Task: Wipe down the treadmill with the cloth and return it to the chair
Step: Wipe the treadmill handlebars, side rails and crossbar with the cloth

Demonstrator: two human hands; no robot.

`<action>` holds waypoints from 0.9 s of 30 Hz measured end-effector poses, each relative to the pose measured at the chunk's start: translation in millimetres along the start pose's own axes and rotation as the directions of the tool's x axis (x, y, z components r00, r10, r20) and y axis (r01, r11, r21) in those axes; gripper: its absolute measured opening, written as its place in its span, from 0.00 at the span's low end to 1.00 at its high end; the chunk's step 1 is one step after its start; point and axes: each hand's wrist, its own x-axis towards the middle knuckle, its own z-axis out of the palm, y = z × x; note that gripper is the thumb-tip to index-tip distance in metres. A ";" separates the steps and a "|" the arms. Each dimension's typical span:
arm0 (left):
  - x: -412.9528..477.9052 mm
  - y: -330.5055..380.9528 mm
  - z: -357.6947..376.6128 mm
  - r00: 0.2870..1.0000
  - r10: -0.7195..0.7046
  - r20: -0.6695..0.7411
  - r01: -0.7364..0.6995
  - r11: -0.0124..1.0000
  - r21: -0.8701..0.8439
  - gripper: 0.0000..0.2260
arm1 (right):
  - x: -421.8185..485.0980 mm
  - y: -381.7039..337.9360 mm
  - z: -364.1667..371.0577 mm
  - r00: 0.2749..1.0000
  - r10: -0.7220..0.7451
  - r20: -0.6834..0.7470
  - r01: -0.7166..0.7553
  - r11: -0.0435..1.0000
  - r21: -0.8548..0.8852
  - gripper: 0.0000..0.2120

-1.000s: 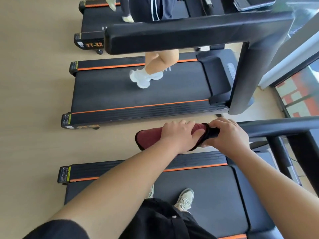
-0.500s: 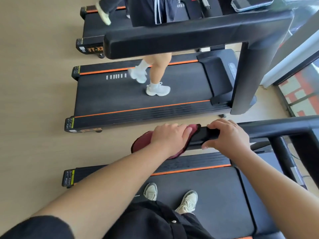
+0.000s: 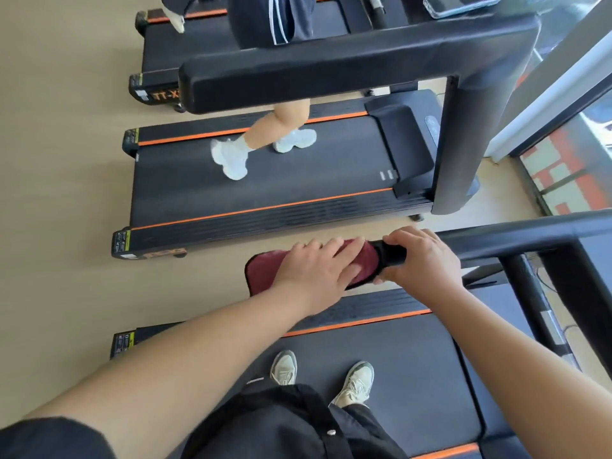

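While the person stands in pale trainers (image 3: 356,382) on the belt of the near treadmill (image 3: 414,359), both hands are up on its black handrail (image 3: 516,235). The left hand (image 3: 314,270) lies flat, fingers straight, pressing down on the dark red cloth (image 3: 265,274), which is draped over the free end of the rail. The right hand (image 3: 425,260) sits just beside it, fingers curled round the bare rail, close against the cloth's edge. On the next treadmill (image 3: 298,190) another person walks in white shoes (image 3: 231,157), and a phone (image 3: 460,5) lies up on its console.
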 end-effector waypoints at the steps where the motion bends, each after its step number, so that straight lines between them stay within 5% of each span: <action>1: 16.7 10.4 -7.9 0.994 -0.091 0.059 0.095 0.993 -0.076 0.23 | -0.4 0.3 0.3 1.000 -0.004 -0.007 0.004 1.000 -0.002 0.29; 4: 46.0 25.4 -15.5 0.963 -0.213 0.166 0.248 0.942 -0.228 0.23 | -1.7 0.9 2.7 1.000 -0.008 -0.009 0.008 1.000 -0.005 0.28; 8: -5.7 1.0 7.6 0.992 -0.014 -0.127 0.002 0.996 -0.094 0.22 | -2.4 0.5 6.6 1.000 0.000 -0.020 0.000 1.000 0.018 0.31; 11: -43.9 -35.3 25.0 0.938 0.132 -0.320 -0.147 0.989 -0.025 0.20 | -3.1 1.1 6.6 1.000 -0.019 -0.022 0.019 1.000 0.015 0.33; 15: -13.2 -18.0 5.4 0.999 0.016 -0.049 -0.016 1.000 0.001 0.23 | 0.7 2.0 2.2 1.000 -0.016 0.009 0.016 1.000 -0.011 0.33; 20: 42.8 29.3 -10.3 0.967 -0.218 0.132 0.238 0.959 -0.156 0.22 | 0.1 3.2 3.8 0.998 -0.065 -0.003 0.065 0.996 -0.065 0.29; 27: -15.1 8.6 12.0 0.998 0.048 -0.051 -0.048 0.999 0.008 0.28 | -25.0 46.3 -15.0 0.987 -0.047 -0.156 0.069 0.989 0.133 0.22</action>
